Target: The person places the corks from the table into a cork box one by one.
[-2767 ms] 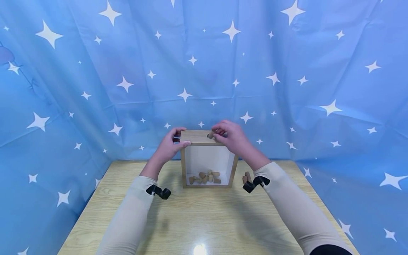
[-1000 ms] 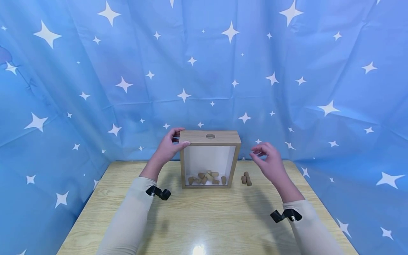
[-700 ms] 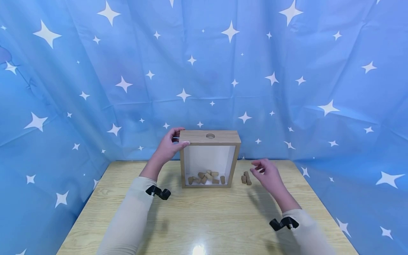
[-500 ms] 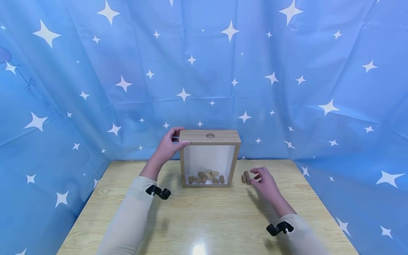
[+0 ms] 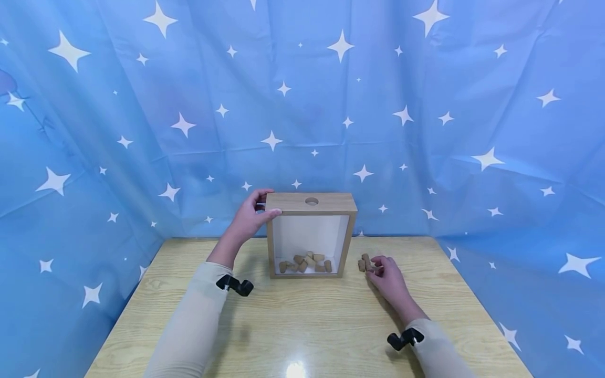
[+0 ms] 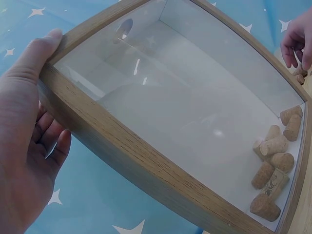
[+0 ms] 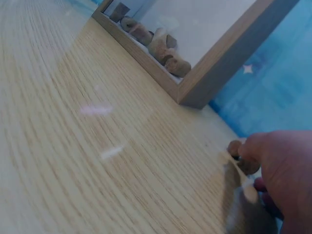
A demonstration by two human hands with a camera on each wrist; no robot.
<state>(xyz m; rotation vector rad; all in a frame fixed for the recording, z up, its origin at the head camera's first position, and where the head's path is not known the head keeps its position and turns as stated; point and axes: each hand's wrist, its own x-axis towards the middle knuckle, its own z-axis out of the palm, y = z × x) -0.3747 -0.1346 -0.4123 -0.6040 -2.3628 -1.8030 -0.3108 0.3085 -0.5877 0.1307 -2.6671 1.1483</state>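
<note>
A wooden-framed box (image 5: 288, 201) with a clear front and a round hole (image 5: 311, 201) in its top stands upright on the table. My left hand (image 5: 249, 218) grips its upper left corner, thumb in front and fingers behind. Several corks (image 6: 273, 145) lie in a heap at the bottom inside. To the right of the box, my right hand (image 5: 388, 278) is down at a few loose corks (image 5: 361, 265), thumb and fingers curled round one of them. In the right wrist view, the thumb overlaps a cork (image 7: 248, 165) and the other fingers are mostly hidden.
The pale wood-grain table (image 5: 293, 320) has a bright light reflection near the front. A blue curtain with white stars (image 5: 312, 105) hangs close behind the table and along both sides. Small black mounts (image 5: 405, 338) sit on both sleeves.
My right hand left the box's top hole without the cork it held, moved right and down to the loose corks, and its fingers closed in. The left hand kept its grip on the box.
</note>
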